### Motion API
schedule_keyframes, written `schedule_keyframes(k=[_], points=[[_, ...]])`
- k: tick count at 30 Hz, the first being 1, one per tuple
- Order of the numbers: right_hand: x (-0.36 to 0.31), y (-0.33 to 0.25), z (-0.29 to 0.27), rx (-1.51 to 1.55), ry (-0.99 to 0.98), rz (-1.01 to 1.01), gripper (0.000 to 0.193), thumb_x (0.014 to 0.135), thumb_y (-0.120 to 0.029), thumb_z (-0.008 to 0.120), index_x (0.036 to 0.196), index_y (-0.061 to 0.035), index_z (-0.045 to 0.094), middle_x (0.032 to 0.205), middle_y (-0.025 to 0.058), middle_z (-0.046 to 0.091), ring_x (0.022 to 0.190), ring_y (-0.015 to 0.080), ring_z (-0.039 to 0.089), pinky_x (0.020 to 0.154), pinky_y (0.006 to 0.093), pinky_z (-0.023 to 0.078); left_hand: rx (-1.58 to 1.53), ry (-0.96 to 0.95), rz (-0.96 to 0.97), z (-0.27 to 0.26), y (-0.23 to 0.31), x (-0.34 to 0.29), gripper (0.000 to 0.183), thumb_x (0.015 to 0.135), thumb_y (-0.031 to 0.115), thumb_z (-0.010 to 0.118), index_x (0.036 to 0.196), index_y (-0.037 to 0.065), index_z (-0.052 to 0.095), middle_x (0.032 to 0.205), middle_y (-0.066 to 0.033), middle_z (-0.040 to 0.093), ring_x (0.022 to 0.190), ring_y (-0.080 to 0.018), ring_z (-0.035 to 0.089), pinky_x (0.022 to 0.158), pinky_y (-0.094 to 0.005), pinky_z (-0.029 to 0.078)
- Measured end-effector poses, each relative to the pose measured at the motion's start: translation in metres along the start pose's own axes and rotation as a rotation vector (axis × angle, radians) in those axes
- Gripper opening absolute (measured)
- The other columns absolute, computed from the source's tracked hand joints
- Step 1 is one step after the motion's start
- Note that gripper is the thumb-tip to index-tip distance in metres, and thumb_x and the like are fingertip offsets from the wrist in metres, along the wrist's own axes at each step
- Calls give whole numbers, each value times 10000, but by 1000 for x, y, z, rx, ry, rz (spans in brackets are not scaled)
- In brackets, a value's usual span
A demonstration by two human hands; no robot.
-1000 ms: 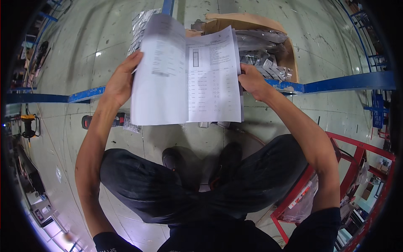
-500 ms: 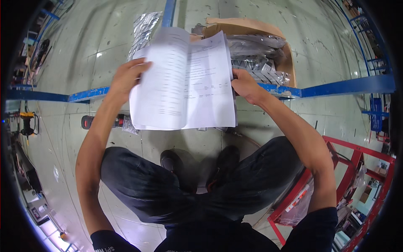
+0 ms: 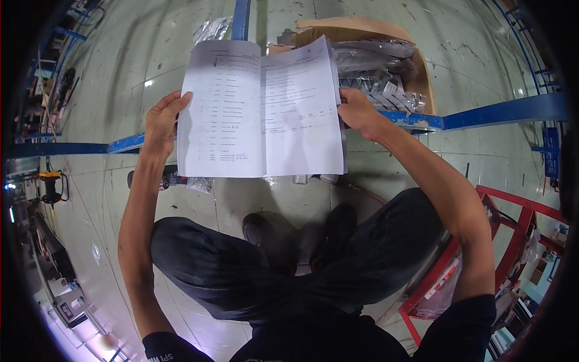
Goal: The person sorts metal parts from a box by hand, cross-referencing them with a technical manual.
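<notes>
A stack of printed paper sheets (image 3: 301, 114) lies spread open like a booklet above my knees. My left hand (image 3: 164, 114) grips its left edge, thumb on top of the page and fingers behind. On the right edge, my right hand (image 3: 359, 111) holds the sheets the same way, its fingers partly hidden behind the paper. Both pages carry lines of print, and the left one has some handwritten marks low down. Beneath the lower left of the paper, a black and red tool (image 3: 158, 177) shows in part on the floor.
Past the paper stands an open cardboard box (image 3: 422, 78) of plastic-wrapped parts (image 3: 380, 60). A blue metal frame (image 3: 482, 114) crosses in front of me, with a silver plastic wrapper (image 3: 212, 29) beyond it. To my right is a red metal frame (image 3: 503, 256); a yellow and black tool (image 3: 53, 186) is far left.
The left page, blurred and part-way turned before, now lies flat on the left side. My left hand has shifted from the page's upper part to its outer edge.
</notes>
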State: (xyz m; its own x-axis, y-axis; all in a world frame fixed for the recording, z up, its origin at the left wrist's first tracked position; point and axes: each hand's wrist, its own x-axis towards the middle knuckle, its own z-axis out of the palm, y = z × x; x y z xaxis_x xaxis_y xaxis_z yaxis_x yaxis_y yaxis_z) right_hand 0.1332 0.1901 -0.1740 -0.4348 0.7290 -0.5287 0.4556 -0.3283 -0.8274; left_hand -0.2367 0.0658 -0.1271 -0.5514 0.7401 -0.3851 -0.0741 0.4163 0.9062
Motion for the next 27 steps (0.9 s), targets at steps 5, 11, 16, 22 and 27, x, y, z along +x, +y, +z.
schedule_keyframes(k=[5, 11, 16, 22, 27], points=[[8, 9, -2, -35, 28, -58, 252, 898, -23, 603, 1139, 25, 656, 999, 75, 693, 813, 137, 650, 696, 309, 540, -51, -133, -24, 27, 3, -10, 523, 829, 233, 823, 1204, -43, 585, 1046, -105, 681, 934, -182, 664, 837, -315, 541], [4, -4, 10, 26, -44, -46, 260, 889, 2, 586, 1139, 14, 657, 995, 60, 692, 791, 125, 648, 658, 293, 542, -13, -470, -118, 100, 0, -28, 482, 865, 313, 788, 1221, 32, 626, 1059, -31, 661, 920, -132, 606, 827, -281, 485], [-4, 0, 1, 91, -74, -48, 286, 884, 32, 561, 1153, 9, 655, 993, 57, 691, 786, 122, 652, 652, 284, 542, 4, -428, -84, 89, 5, -20, 377, 876, 288, 767, 1143, 41, 665, 965, -17, 667, 857, -110, 595, 783, -272, 478], [0, 15, -9, 147, -86, -64, 343, 873, 67, 507, 1181, 20, 650, 987, 67, 694, 792, 123, 653, 656, 277, 536, 121, -109, -13, -1, -25, 13, 335, 898, 174, 722, 1138, -39, 628, 980, -84, 684, 826, -162, 653, 739, -303, 531], [4, 7, -4, 32, -10, -139, 325, 876, 38, 523, 1174, 53, 653, 986, 80, 704, 791, 121, 644, 679, 266, 512, 43, 105, 87, -3, -29, 2, 368, 913, 85, 657, 1251, -19, 556, 976, -123, 680, 917, -188, 644, 774, -290, 526]])
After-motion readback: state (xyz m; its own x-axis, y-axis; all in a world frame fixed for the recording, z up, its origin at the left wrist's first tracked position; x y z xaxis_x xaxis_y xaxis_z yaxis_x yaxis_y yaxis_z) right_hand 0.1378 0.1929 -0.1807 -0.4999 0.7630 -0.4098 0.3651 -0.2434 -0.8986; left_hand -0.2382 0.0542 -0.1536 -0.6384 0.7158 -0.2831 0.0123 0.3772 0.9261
